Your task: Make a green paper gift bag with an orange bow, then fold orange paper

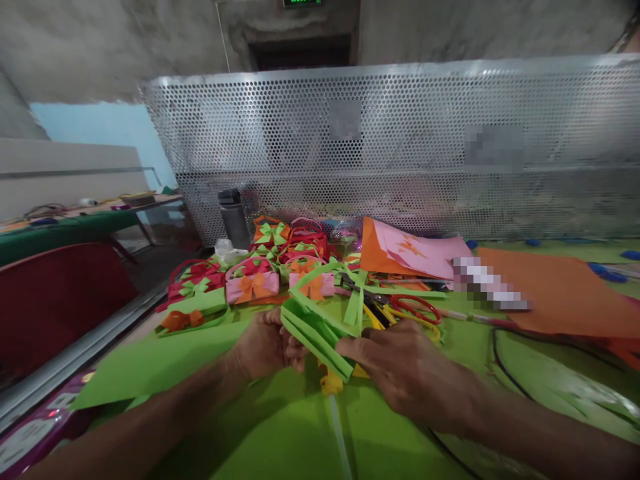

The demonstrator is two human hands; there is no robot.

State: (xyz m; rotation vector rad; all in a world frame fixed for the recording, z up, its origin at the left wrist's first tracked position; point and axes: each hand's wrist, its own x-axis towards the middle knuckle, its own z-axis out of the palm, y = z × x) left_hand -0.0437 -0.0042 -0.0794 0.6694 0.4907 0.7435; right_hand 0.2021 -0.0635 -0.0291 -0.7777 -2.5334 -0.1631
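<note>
Between my two hands is a small bright green handbag (317,328) of folded sheet material, tilted with its opening toward me and a thin strip handle on its far side. My left hand (270,343) grips its left end with curled fingers. At the right end my right hand (395,360) pinches the edge, thumb and index finger close to the opening. Just below the bag lies a glue gun (331,383) with a yellow tip and a pale glue stick, partly hidden. Beyond my right hand are scissors with red handles (415,308) and yellow-handled tools, partly covered.
Several finished little bags with bows (253,283) stand at the back left, near a dark bottle (233,217). Pink sheets (420,250) and an orange sheet (560,287) lie to the right. A black cord (500,363) crosses the table there. A perforated metal panel (400,147) rises behind.
</note>
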